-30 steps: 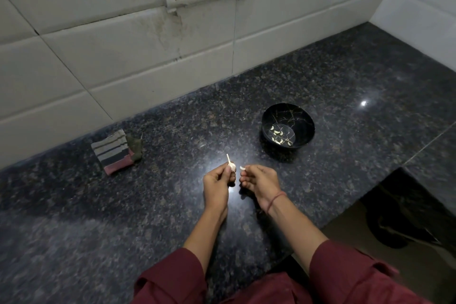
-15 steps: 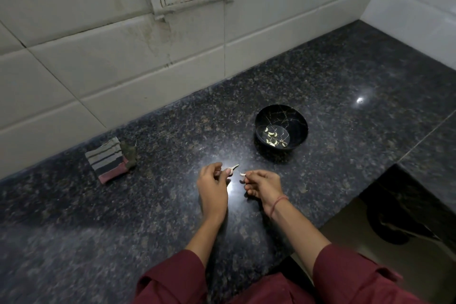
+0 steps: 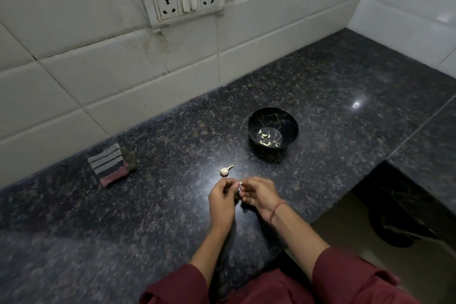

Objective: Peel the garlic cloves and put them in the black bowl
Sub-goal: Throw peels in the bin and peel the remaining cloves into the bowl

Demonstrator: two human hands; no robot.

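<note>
Head view: fingers (image 3: 230, 184) of the left hand (image 3: 223, 201) and right hand (image 3: 259, 195) pinch one garlic clove (image 3: 240, 183) between them. It looks tiny, light, firm, probably slippery once skinned; hold its ends. Beyond the fingers, rightward, stands the black bowl (image 3: 254, 119).

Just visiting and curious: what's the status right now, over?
Left hand and right hand pinch one garlic clove between them. Black bowl holds several peeled cloves. Garlic stub on counter, not blocking bowl.

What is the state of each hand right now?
Left hand: closed, pinching the small white garlic clove.
Right hand: closed, pinching the same clove.
</note>
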